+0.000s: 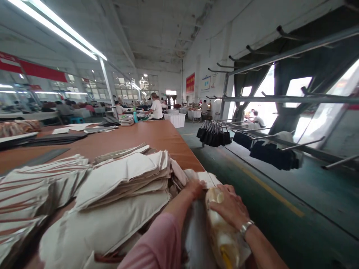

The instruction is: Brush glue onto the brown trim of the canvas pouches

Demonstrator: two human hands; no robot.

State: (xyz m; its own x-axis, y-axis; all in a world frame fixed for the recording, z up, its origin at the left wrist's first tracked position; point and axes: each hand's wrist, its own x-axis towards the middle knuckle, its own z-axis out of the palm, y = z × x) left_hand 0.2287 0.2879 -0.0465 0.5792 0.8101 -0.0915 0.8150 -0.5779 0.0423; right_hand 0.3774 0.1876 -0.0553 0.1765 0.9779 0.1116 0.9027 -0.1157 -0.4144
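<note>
My left hand [196, 188] reaches to the table's right edge, its fingers on a piece of white cloth [206, 179]; whether they pinch it is blurred. Close beside it, my right hand [231, 205] rests with bent fingers around the upper part of a yellowish, see-through container [220, 231], which has something yellow in its lower part. A grey, smooth surface shows between my forearms. Left of my hands lies a stack of cream fabric pieces [120, 179]. Further left are more cream pieces with brown edges [36, 186].
The brown table [151, 136] stretches forward, with dark sheets [57, 139] and a teal bottle [135, 115] on it. Metal racks with black items [214, 134] stand to the right. A person in white [156, 107] stands beyond the table, near white bins [174, 119].
</note>
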